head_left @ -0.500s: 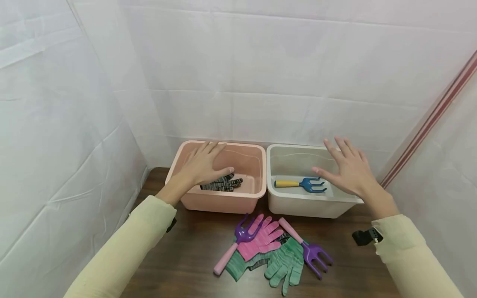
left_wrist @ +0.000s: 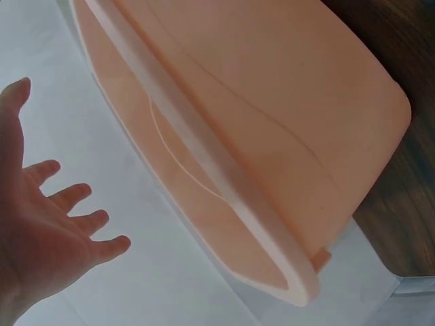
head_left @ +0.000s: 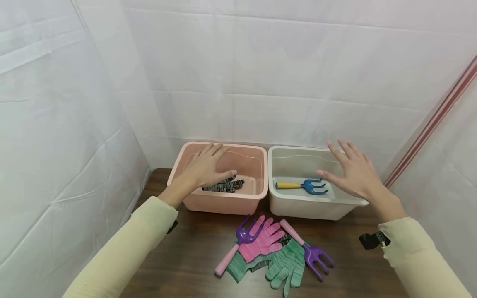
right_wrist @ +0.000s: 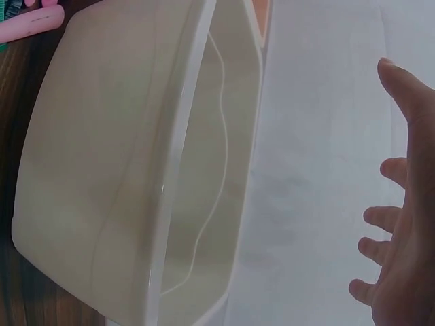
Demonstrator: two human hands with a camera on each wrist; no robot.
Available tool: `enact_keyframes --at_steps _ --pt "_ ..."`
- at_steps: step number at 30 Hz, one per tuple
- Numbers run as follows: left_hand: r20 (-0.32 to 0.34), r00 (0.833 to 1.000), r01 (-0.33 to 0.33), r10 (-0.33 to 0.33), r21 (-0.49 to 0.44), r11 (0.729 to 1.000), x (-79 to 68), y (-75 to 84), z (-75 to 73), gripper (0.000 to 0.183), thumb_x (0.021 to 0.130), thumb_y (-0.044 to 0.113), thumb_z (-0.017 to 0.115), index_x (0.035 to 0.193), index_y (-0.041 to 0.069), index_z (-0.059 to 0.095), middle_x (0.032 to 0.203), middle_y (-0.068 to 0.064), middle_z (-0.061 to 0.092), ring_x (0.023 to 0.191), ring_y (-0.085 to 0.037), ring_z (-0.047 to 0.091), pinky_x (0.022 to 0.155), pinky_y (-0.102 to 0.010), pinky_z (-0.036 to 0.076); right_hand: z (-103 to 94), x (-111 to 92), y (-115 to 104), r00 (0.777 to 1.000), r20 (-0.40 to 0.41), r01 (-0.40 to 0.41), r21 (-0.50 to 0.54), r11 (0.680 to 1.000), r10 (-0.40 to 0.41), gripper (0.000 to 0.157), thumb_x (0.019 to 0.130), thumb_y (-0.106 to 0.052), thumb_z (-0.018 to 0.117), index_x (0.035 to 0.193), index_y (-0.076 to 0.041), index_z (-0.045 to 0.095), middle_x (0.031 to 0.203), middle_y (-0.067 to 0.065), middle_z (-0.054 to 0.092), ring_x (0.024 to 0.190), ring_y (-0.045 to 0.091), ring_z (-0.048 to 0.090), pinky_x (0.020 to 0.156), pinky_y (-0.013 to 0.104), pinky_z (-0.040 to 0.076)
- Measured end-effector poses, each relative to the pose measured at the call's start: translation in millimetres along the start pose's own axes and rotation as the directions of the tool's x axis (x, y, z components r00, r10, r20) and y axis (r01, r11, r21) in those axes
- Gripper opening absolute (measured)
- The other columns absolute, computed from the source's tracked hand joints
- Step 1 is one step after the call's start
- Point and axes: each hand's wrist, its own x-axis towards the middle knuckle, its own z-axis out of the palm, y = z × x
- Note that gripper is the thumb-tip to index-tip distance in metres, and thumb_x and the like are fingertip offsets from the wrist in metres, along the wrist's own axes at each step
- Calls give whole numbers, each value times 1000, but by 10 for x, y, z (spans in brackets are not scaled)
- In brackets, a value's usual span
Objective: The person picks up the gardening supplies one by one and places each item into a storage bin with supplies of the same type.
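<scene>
My left hand (head_left: 203,167) hovers over the pink bin (head_left: 223,203), fingers spread and holding nothing. Inside that bin lies a dark striped glove (head_left: 227,184), partly hidden by the hand. My right hand (head_left: 354,171), also spread and bare, is above the right side of the white bin (head_left: 302,208). A hand fork with yellow handle and blue tines (head_left: 303,186) rests in the white bin. On the table in front are a pink glove (head_left: 261,244), a green glove (head_left: 288,265) and two purple hand forks with pink handles, the left one (head_left: 244,236) and the right one (head_left: 314,256).
The bins stand side by side at the back of the dark wooden table (head_left: 179,256). White sheeting (head_left: 238,62) closes off the back and both sides. Another green glove (head_left: 238,265) and a dark glove lie partly covered in the pile.
Both hands stay spread above the bins. The right hand has shifted slightly to the right; the whole head view has also moved a little. The bins, gloves and forks keep their arrangement.
</scene>
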Motion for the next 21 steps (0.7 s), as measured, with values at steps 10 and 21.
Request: enact_keyframes --at_steps 10,21 --pt "-19 999 -32 32 -28 999 -23 114 -5 91 100 66 61 170 20 26 175 -12 22 160 -39 17 127 -66 15 -34 -80 122 1000 -5 -5 56 998 6 99 97 -64 65 172 -26 14 177 14 11 158 50 14 108 88 20" --pt "-49 991 -122 121 -26 992 -172 452 -20 93 97 74 57 170 26 26 171 -9 33 154 -36 35 124 -57 33 -106 -236 306 1000 0 2 148 989 -2 97 98 -54 71 172 -24 17 176 18 14 155 54 18 113 83 20"
